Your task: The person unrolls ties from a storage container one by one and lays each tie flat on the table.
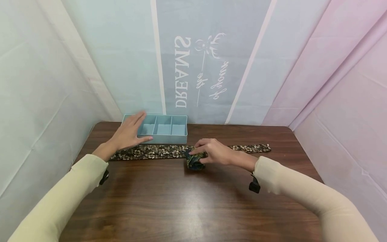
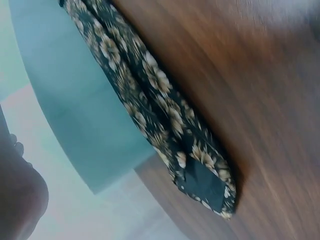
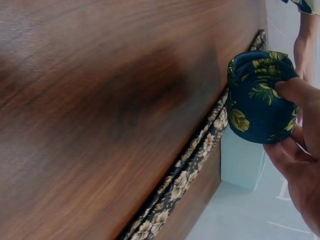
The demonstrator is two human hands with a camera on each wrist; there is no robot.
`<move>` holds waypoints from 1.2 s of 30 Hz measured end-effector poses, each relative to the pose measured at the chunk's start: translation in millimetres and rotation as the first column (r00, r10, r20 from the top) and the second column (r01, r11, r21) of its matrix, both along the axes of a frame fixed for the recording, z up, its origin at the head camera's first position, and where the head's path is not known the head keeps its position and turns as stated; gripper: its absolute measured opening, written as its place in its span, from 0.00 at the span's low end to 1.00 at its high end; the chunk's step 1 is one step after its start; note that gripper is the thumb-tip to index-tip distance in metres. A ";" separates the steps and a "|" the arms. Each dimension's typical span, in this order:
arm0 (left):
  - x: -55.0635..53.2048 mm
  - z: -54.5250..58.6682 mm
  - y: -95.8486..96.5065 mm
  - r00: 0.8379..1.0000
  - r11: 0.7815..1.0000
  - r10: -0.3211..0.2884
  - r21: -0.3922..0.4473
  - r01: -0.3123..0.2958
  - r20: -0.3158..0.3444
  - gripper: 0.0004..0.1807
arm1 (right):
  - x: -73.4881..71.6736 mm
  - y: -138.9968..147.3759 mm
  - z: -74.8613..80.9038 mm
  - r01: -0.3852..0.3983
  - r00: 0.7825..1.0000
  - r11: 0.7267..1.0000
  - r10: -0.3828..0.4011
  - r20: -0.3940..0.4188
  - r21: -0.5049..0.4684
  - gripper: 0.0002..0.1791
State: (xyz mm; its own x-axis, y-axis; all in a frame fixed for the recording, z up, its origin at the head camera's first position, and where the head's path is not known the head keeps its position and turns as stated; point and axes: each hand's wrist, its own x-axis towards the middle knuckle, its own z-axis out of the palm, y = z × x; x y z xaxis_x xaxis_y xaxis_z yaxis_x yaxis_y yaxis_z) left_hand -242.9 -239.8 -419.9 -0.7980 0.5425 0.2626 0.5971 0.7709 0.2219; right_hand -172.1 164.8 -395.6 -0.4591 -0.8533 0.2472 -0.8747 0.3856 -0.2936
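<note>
My right hand [image 1: 213, 151] pinches a rolled-up necktie [image 3: 260, 107], dark blue-green with yellow-green leaves, between thumb and fingers. In the head view the roll is in front of a second necktie [image 1: 163, 152], black with cream flowers, stretched lengthwise across the table. That floral tie's wide end, underside up, shows in the left wrist view [image 2: 205, 185]. Fingers straight and thumb spread, my left hand [image 1: 127, 132] is over the left end of a pale blue divided box [image 1: 166, 138]; whether it touches the box I cannot tell.
The box stands along the back of the brown wooden table [image 1: 187, 201], behind the floral tie, and its visible compartments hold nothing. Pale cloth [image 1: 208, 67] with printed lettering hangs behind the table. More cloth closes off both sides.
</note>
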 end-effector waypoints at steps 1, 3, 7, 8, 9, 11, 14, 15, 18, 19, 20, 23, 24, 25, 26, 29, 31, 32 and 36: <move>2.0 0.3 1.9 1.000 1.000 -0.016 0.009 0.016 -0.015 0.61 | 1.1 1.0 -0.4 0.001 1.000 1.000 -0.001 -0.003 0.005 0.22; 6.2 0.8 6.0 0.997 0.998 -0.048 0.025 0.049 -0.056 0.60 | 3.4 2.7 -0.9 0.004 1.000 1.000 -0.004 0.000 0.009 0.21; 17.1 1.2 16.2 0.986 0.991 -0.114 0.054 0.121 -0.124 0.58 | 8.0 6.1 -2.4 0.003 1.000 1.000 -0.003 0.016 0.012 0.22; 20.6 0.9 19.4 0.983 0.989 -0.128 0.062 0.137 -0.134 0.58 | 9.8 6.9 -2.7 0.004 1.000 1.000 -0.004 0.021 0.012 0.22; 24.3 0.7 23.3 0.980 0.985 -0.144 0.072 0.155 -0.140 0.58 | 11.1 7.7 -3.4 0.003 1.000 1.000 -0.003 0.022 0.015 0.22; 31.7 -0.7 31.9 0.972 0.977 -0.178 0.089 0.193 -0.154 0.58 | 13.9 9.2 -4.5 0.001 1.000 1.000 -0.001 0.020 0.023 0.22; 44.2 -2.5 46.7 0.963 0.967 -0.217 0.100 0.234 -0.159 0.58 | 16.7 11.4 -6.9 0.003 1.000 0.999 -0.004 0.016 0.042 0.22; 48.2 -3.4 51.8 0.960 0.964 -0.229 0.098 0.246 -0.158 0.57 | 17.4 11.9 -7.7 0.005 1.000 0.999 -0.006 0.018 0.048 0.22; 59.7 -5.4 66.5 0.960 0.961 -0.246 0.094 0.260 -0.132 0.56 | 19.5 13.1 -9.9 0.012 1.000 0.998 -0.013 0.019 0.057 0.22; 63.3 -6.3 71.4 0.961 0.960 -0.250 0.102 0.262 -0.116 0.55 | 20.2 13.4 -10.5 0.012 1.000 0.998 -0.013 0.019 0.058 0.22; 66.6 -7.4 76.1 0.963 0.959 -0.251 0.108 0.261 -0.096 0.55 | 21.0 13.6 -11.1 0.010 1.000 0.998 -0.011 0.020 0.059 0.22; 76.3 -12.0 89.9 0.969 0.959 -0.247 0.142 0.247 -0.020 0.52 | 23.3 14.0 -12.6 -0.002 1.000 0.998 0.001 0.015 0.070 0.22; 79.5 -13.4 94.3 0.969 0.958 -0.246 0.155 0.241 0.010 0.51 | 23.9 14.1 -13.0 -0.008 1.000 0.997 0.007 0.015 0.074 0.22; 83.0 -15.0 98.9 0.969 0.957 -0.243 0.172 0.233 0.038 0.50 | 24.4 14.3 -13.7 -0.014 1.000 0.997 0.013 0.013 0.078 0.22; 86.6 -16.7 103.3 0.968 0.955 -0.243 0.189 0.227 0.066 0.49 | 24.8 14.7 -14.5 -0.020 1.000 0.997 0.019 0.009 0.080 0.22; 95.5 -21.8 115.0 0.960 0.953 -0.240 0.221 0.206 0.141 0.48 | 26.4 15.2 -16.4 -0.029 0.999 0.995 0.031 -0.017 0.092 0.22; 100.7 -24.5 121.7 0.955 0.951 -0.240 0.238 0.196 0.175 0.47 | 27.1 15.3 -17.9 -0.031 0.999 0.994 0.035 -0.033 0.101 0.22; 102.4 -25.9 124.8 0.951 0.949 -0.247 0.246 0.198 0.187 0.47 | 27.6 15.2 -18.3 -0.031 0.999 0.994 0.035 -0.039 0.105 0.22; 106.6 -30.5 136.5 0.940 0.938 -0.267 0.280 0.204 0.211 0.45 | 29.3 14.9 -19.2 -0.028 0.997 0.993 0.035 -0.062 0.115 0.23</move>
